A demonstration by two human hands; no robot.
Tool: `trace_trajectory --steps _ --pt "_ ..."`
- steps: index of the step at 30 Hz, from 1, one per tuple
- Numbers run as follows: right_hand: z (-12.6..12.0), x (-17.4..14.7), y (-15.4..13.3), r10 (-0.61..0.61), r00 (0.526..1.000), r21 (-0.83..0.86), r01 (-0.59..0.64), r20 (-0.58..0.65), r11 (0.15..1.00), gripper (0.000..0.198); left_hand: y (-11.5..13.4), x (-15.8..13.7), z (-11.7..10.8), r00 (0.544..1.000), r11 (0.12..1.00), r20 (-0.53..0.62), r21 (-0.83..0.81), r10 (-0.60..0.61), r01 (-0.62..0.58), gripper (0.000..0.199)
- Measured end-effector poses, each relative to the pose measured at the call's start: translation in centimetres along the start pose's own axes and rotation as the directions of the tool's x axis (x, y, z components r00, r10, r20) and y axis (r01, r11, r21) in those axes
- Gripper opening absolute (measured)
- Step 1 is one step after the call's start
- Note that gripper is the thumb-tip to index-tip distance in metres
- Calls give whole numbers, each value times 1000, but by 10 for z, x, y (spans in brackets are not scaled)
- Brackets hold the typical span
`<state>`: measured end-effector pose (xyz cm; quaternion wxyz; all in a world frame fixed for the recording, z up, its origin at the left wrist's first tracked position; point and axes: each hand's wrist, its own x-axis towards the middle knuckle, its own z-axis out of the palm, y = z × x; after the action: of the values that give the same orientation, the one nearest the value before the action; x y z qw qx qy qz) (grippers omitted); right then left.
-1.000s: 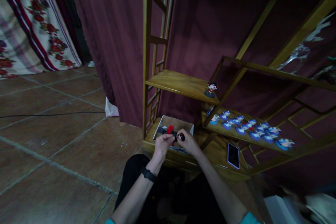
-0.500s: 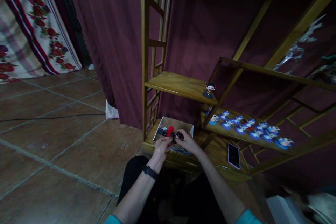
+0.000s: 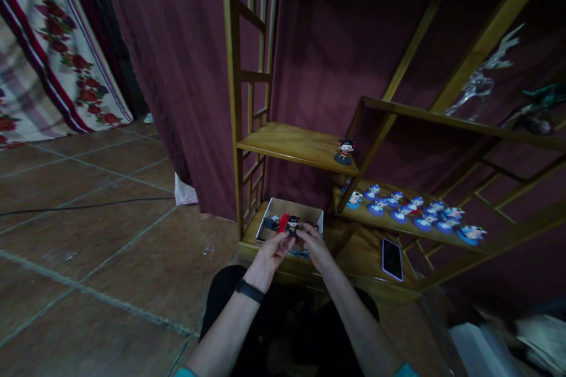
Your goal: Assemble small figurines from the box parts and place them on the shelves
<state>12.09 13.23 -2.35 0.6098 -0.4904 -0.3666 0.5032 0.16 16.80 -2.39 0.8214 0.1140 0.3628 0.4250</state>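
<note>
On the lower shelf [image 3: 354,254], a box [image 3: 311,214] is set. At its near side the left hand [image 3: 273,250] and right hand [image 3: 313,245] are brought together, fingers nearly closed. Between their fingertips the doll [image 3: 292,224] is held, head up, base lowest, both hands equally near.

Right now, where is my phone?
In the head view, the phone lies right of the open box, on the lower wooden shelf, below the blue figurines.

Mostly black figurine [image 3: 292,224], perhaps red-trimmed, maroon curtain [image 3: 177,70], red-flowered white cloth [image 3: 104,97].
</note>
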Motion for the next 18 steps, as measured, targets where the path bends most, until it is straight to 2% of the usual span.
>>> trace_trajectory --steps 8,12,18 --pt "6 1 -4 36 997 6 -36 -63 999 29 5 -11 1 998 997 58 61 36 -39 8" --pt "7 -1 -7 57 995 0 -57 -78 998 28 9 -16 2 995 988 97 147 30 -44 16" --pt "15 -7 -14 50 996 6 -49 -76 999 21 11 -21 7 994 976 83 195 78 -93 10"
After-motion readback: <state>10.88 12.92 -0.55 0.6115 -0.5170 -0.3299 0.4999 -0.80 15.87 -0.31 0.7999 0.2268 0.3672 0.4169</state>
